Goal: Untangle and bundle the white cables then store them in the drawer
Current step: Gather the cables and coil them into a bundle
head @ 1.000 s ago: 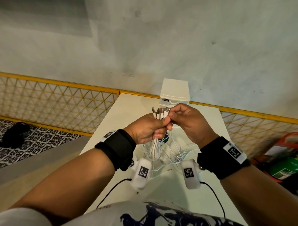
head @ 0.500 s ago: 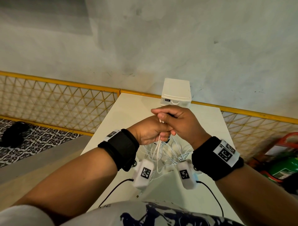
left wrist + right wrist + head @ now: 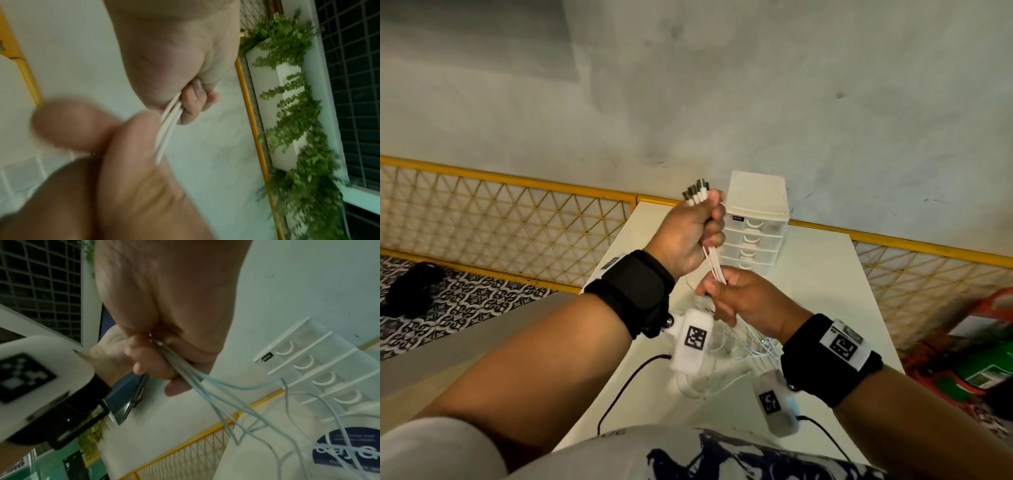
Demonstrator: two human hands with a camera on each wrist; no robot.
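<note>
The left hand (image 3: 690,236) is raised and closed into a fist, forearm angled up; the right hand (image 3: 743,301) is held lower, just beneath it, fingers (image 3: 141,363) curled inward, apparently in a pinch, since both wrist views are blurred

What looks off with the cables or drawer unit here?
Only the white cables: gathered between left hand and right hand, but below they sprawl in tangled loops on the table. Drawer unit stands upright, drawers closed. No damage visible.
</note>
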